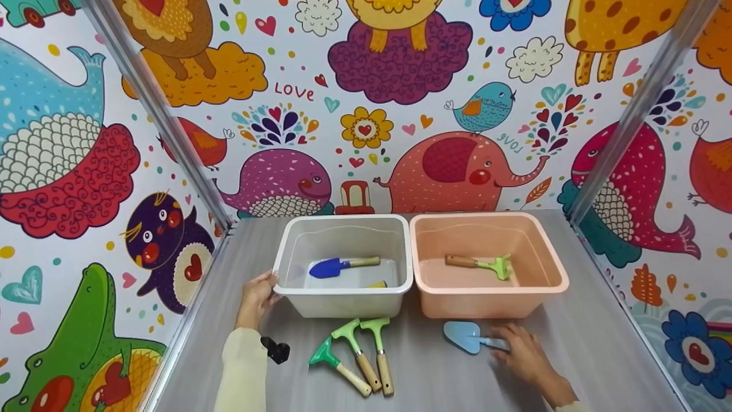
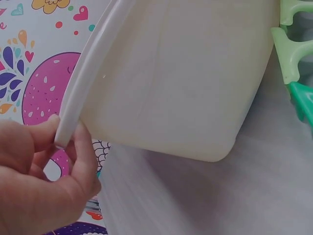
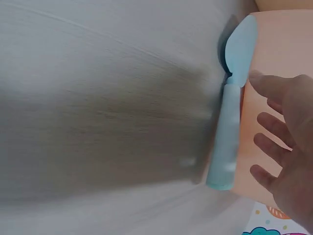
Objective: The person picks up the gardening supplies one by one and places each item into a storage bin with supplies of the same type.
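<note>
My left hand (image 1: 258, 294) pinches the left rim of a pale grey plastic bin (image 1: 349, 290). The left wrist view shows thumb and fingers on either side of that rim. Over the handle of a light blue toy trowel (image 1: 463, 336) is my right hand (image 1: 523, 352). In the right wrist view its fingers are spread and relaxed beside the trowel (image 3: 226, 132), not wrapped round it. That trowel lies on the table in front of a peach bin (image 1: 486, 290). Inside the grey bin are a dark blue trowel (image 1: 327, 268) and a partly hidden yellow-green piece (image 1: 377, 284).
A green toy rake (image 1: 503, 267) with a wooden handle lies in the peach bin. In front of the grey bin, several green-headed tools (image 1: 383, 366) fan out on the grey table (image 1: 446, 389). Metal posts (image 1: 623, 114) and patterned walls enclose the table.
</note>
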`<state>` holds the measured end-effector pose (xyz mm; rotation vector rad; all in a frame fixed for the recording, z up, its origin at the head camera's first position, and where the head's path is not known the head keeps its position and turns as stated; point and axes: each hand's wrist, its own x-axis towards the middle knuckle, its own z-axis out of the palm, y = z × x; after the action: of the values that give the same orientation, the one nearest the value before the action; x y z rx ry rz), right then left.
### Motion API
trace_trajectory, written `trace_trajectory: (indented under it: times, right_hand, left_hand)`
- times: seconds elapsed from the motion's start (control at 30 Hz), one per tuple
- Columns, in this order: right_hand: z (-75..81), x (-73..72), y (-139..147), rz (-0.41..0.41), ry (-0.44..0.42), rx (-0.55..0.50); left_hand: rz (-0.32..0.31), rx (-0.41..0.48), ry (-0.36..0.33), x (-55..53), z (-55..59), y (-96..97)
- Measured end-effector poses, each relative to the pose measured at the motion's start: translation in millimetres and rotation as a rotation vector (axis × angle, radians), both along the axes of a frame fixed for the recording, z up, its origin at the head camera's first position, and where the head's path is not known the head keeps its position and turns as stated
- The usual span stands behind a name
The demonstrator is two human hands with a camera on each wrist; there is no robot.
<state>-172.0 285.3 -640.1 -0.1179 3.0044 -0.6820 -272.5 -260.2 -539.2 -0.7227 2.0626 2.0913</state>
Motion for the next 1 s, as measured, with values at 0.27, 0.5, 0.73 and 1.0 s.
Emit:
trace_trajectory:
  times: [0.27, 0.5, 0.73, 1.0]
  right_hand:
    - [-4.7, -3.4, 5, -0.079, -0.104, -0.015]
    - [-5.4, -9.4, 6, -0.096, -0.157, -0.035]
    - [-9.4, -7.3, 6, -0.102, -0.149, -0.057]
    - [-13.4, -8.5, 6, -0.081, -0.114, -0.004]
  left_hand:
    - [0.009, 0.008, 0.000, -0.3, 1.1, 1.3]
    - [0.005, -0.006, -0.008, -0.7, 1.1, 1.3]
    - [0.004, -0.013, -0.005, -0.6, -1.3, 0.1]
    - [0.012, 0.008, -0.014, 0.6, 1.6, -0.8]
